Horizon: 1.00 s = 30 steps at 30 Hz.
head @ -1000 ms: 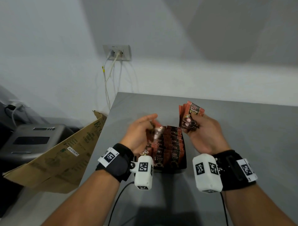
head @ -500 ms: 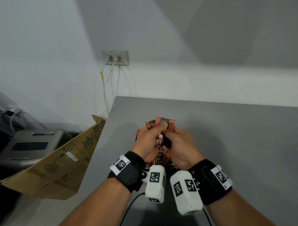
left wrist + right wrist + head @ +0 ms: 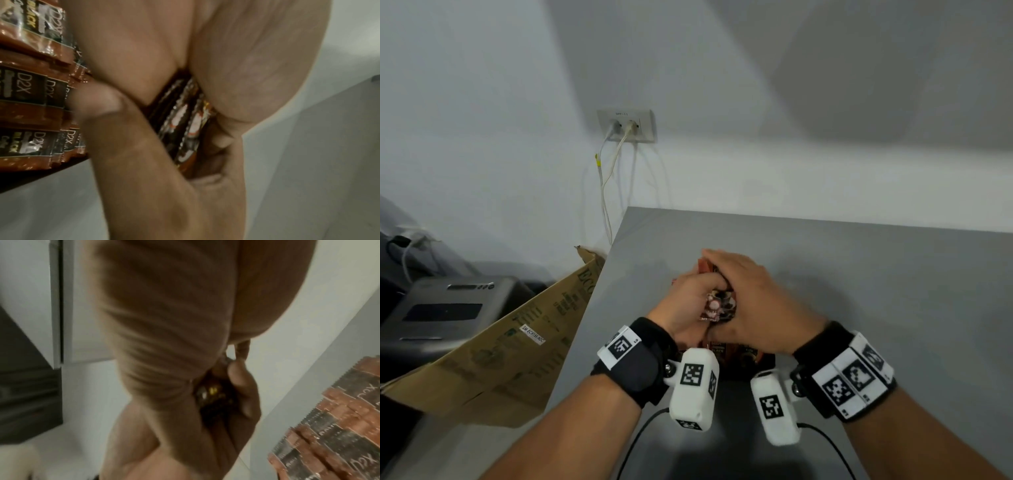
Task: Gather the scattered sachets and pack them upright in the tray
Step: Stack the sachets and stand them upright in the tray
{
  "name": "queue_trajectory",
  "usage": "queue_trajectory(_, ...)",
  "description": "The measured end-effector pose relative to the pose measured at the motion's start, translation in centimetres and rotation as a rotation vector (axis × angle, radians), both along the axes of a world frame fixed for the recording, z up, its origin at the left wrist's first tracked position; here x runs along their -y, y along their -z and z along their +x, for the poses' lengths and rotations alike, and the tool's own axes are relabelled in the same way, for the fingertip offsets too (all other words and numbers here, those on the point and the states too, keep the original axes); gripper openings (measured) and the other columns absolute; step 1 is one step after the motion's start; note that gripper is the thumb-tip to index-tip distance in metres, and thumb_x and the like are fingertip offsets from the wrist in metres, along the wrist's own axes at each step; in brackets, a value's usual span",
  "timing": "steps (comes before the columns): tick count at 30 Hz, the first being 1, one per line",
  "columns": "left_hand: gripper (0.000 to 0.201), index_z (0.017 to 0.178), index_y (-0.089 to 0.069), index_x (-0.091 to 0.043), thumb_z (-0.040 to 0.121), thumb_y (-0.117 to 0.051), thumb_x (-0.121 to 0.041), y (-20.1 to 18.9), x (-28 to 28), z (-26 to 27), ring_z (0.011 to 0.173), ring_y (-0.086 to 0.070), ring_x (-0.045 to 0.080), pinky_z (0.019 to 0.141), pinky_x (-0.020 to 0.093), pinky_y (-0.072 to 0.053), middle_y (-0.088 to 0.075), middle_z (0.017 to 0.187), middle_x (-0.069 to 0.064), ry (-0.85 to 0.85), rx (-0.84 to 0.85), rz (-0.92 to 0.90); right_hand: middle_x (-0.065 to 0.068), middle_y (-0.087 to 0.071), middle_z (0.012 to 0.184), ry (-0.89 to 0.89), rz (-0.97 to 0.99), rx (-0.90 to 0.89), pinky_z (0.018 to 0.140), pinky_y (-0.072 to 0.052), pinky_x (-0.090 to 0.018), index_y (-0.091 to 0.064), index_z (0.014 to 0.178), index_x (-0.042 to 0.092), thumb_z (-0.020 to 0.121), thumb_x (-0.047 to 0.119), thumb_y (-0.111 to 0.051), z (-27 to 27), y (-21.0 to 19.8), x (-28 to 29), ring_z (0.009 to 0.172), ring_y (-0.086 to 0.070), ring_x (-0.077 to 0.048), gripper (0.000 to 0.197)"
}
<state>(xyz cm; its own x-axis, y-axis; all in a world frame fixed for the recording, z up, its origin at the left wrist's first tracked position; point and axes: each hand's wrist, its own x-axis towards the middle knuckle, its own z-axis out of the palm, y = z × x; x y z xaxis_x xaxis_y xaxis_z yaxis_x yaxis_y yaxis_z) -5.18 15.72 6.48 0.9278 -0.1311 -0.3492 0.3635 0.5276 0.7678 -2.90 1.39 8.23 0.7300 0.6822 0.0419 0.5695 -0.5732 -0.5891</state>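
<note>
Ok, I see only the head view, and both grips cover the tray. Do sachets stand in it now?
Observer: Yes. The left wrist view shows packed sachets standing in rows in the tray.
Operator: And the thing between the grips, is it one sachet or several?
Observer: Several. In the left wrist view the held bundle shows a few serrated edges side by side, pinched between the left grip and the right grip.
Operator: Can you read any print?
Observer: Yes, the packed sachets read "D2X BLACK" in the left wrist view.
</note>
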Motion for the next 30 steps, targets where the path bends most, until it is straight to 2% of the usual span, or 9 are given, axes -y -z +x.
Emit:
queue_trajectory(3,0.043,0.111,-0.06,-0.006,0.071,-0.05,0.008,0.3,-0.1,-0.3,0.075,-0.067,0.023,0.066,0.032,-0.055,-0.062,0.091,0.016,0.004,-0.029,-0.077,0.019,-0.049,0.132,-0.016,0.066,0.04,0.107,-0.04,-0.039,-0.045,0.138,0.035,0.066,0.027,-0.081,0.1,0.8,-0.4,0.121,-0.046,-0.006,0.081)
queue_trajectory(5,0.034,0.105,-0.058,-0.002,0.077,-0.046,0.012,0.4,-0.6,-0.2,0.073,-0.066,0.025,0.063,0.032,-0.055,-0.06,0.086,0.018,0.012,-0.015,-0.024,0.018,-0.045,0.136,-0.039,0.08,-0.012,0.111,-0.037,-0.033,-0.042,0.141,0.036,0.068,0.03,-0.085,-0.1,0.9,-0.4,0.125,-0.043,-0.005,0.085)
queue_trajectory(7,0.041,0.117,-0.058,-0.001,0.079,-0.051,0.016,0.7,-1.1,-0.2,0.079,-0.068,0.029,0.072,0.039,-0.057,-0.064,0.093,0.023,-0.031,0.029,0.047,0.018,-0.039,0.142,0.043,0.147,-0.128,0.113,-0.034,-0.025,-0.037,0.149,0.035,0.073,0.039,-0.085,0.0,0.5,-0.1,0.131,-0.04,-0.002,0.09)
queue_trajectory(10,0.067,0.134,-0.055,-0.013,0.073,-0.066,0.013,1.0,-1.9,0.0,0.088,-0.068,0.032,0.088,0.05,-0.052,-0.067,0.112,0.029,-0.019,0.113,0.155,0.019,-0.057,0.123,0.226,0.31,-0.257,0.101,-0.051,-0.033,-0.053,0.137,0.042,0.088,0.034,-0.073,1.0,0.2,0.7,0.111,-0.058,-0.003,0.053)
queue_trajectory(14,0.06,0.128,-0.061,-0.014,0.079,-0.068,0.02,1.3,-1.7,0.0,0.073,-0.068,0.017,0.071,0.03,-0.054,-0.07,0.098,0.019,-0.019,0.165,0.36,0.011,-0.072,0.091,0.255,0.303,-0.264,0.088,-0.059,-0.039,-0.073,0.113,0.032,0.088,0.021,-0.075,1.9,0.9,1.2,0.086,-0.069,-0.009,0.027)
queue_trajectory(18,0.054,0.123,-0.064,-0.017,0.077,-0.078,0.007,2.0,-2.0,0.0,0.081,-0.071,0.024,0.074,0.035,-0.055,-0.072,0.102,0.015,-0.048,0.125,0.402,0.007,-0.076,0.083,0.306,0.341,-0.256,0.082,-0.06,-0.039,-0.076,0.09,0.024,0.087,0.011,-0.074,2.4,1.3,2.4,0.081,-0.072,-0.012,0.014)
queue_trajectory(24,0.035,0.12,-0.064,-0.014,0.089,-0.065,0.002,2.8,-3.6,-0.1,0.062,-0.06,0.013,0.063,0.03,-0.049,-0.069,0.085,0.008,-0.137,0.008,0.438,0.015,-0.07,0.081,0.301,-0.016,-0.247,0.067,-0.043,-0.01,-0.071,0.085,0.03,0.087,0.012,-0.073,1.5,4.7,5.6,0.073,-0.063,0.005,0.018)
queue_trajectory(28,0.032,0.12,-0.064,-0.014,0.091,-0.064,0.0,3.3,-3.2,-0.3,0.068,-0.057,0.021,0.063,0.033,-0.051,-0.068,0.082,0.008,-0.097,0.003,0.473,0.019,-0.065,0.083,0.215,-0.187,-0.279,0.064,-0.041,-0.007,-0.07,0.098,0.027,0.093,0.014,-0.067,0.5,7.0,5.5,0.074,-0.061,0.007,0.015)
queue_trajectory(30,0.031,0.12,-0.063,-0.012,0.091,-0.063,0.0,3.4,-3.0,-0.4,0.069,-0.057,0.022,0.068,0.036,-0.052,-0.068,0.079,0.009,-0.078,0.012,0.489,0.015,-0.065,0.087,0.188,-0.249,-0.229,0.073,-0.049,-0.017,-0.072,0.098,0.025,0.092,0.013,-0.065,0.5,7.6,5.5,0.081,-0.063,-0.002,0.015)
